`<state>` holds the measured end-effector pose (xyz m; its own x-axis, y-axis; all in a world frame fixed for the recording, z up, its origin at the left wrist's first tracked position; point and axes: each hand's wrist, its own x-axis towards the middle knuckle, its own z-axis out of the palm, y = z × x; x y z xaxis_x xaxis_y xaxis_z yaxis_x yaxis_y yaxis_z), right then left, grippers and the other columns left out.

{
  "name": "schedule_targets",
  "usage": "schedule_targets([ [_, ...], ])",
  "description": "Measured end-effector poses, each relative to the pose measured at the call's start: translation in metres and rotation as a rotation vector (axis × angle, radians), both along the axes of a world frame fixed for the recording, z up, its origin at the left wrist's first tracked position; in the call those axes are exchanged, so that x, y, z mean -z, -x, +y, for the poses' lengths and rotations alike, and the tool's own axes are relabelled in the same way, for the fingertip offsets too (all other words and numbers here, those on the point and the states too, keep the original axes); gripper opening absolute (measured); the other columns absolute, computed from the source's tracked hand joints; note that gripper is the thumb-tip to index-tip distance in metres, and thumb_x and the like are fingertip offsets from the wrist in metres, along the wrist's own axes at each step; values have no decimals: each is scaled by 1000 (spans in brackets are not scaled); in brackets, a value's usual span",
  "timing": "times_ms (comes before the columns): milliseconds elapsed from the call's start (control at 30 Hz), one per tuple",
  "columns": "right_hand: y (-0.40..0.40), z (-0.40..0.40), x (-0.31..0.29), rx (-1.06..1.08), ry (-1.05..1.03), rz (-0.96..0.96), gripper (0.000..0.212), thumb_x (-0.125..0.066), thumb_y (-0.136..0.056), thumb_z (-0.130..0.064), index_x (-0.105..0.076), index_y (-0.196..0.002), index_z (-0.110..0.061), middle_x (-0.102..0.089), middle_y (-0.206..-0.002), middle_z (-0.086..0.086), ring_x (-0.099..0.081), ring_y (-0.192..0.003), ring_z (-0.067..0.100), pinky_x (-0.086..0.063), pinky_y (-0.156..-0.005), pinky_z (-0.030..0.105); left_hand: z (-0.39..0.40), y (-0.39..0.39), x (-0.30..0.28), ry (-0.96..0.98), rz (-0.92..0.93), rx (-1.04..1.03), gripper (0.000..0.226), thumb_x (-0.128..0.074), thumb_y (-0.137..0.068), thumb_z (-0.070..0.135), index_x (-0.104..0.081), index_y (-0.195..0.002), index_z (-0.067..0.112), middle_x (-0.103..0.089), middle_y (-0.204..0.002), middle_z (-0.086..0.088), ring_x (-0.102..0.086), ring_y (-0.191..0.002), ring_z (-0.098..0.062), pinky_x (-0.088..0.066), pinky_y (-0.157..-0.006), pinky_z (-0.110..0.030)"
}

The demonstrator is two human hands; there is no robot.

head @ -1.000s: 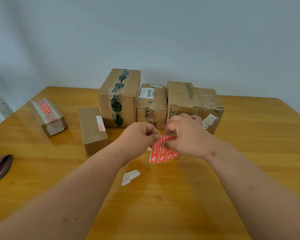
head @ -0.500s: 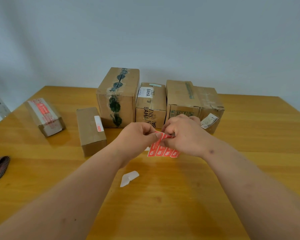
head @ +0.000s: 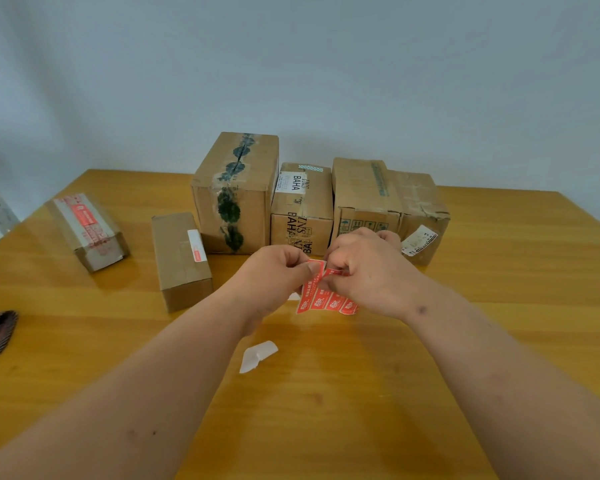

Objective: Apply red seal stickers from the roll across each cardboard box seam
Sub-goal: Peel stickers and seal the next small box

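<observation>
A red sticker strip [head: 326,299] is pinched by left hand [head: 274,275] and right hand [head: 368,271]; one sticker is being peeled. Tearing or self-adhesion is likely if it is pulled unevenly.

Red seal stickers and the boxes I'm sealing

I see the strip of red seal stickers [head: 326,299] held up off the counter, printed side toward me, just before a back row of four cardboard boxes: tall box [head: 236,192], BAHA-marked box [head: 302,209], and two more [head: 364,195] [head: 420,209]. Left lie a small box [head: 181,258] with a white-and-red label and a red-taped box [head: 87,230].
</observation>
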<state>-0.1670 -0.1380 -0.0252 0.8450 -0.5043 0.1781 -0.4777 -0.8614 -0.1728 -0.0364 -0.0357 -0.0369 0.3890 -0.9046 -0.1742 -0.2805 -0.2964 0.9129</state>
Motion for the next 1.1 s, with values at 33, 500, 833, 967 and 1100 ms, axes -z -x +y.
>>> schedule_targets([
  [33,1,0,0,4,-12,-6,22,-64,-86,-41,-71,-80,-21,-59,-101,-15,-43,-108,14,-21,-94,39,1,-1,0,7,13,-2,25,-57,-95,34,-69,-88,13,-74,-84,-5,-69,-83,-16,-55,-86,-36],
  [500,0,-1,-3,36,-67,64,24,-67,-79,-50,-73,-78,-26,-61,-99,-15,-42,-105,14,-23,-97,41,3,1,-3,-16,-30,8,21,-58,-95,30,-68,-87,13,-73,-85,-1,-67,-82,-11,-44,-70,-20],
  [833,2,1,-1,20,-31,-4,22,-67,-81,-45,-72,-74,-24,-60,-94,-15,-42,-109,13,-22,-96,43,-1,1,2,-6,31,-47,19,-58,-95,29,-68,-87,15,-75,-86,-6,-70,-90,-22,-55,-91,-43],
  [967,1,-1,-5,71,-120,-10,33,-70,-69,-59,-69,-70,-26,-60,-89,-14,-44,-104,13,-24,-97,43,1,0,0,40,80,-43,17,-59,-95,28,-69,-88,17,-75,-86,-5,-71,-88,-22,-56,-90,-40],
  [1100,-3,-3,-5,86,-118,42,31,-68,-72,-58,-73,-75,-27,-61,-93,-16,-43,-107,13,-23,-96,42,2,0,-1,57,55,-21,19,-61,-92,35,-69,-90,18,-75,-85,-3,-71,-87,-20,-57,-87,-36],
])
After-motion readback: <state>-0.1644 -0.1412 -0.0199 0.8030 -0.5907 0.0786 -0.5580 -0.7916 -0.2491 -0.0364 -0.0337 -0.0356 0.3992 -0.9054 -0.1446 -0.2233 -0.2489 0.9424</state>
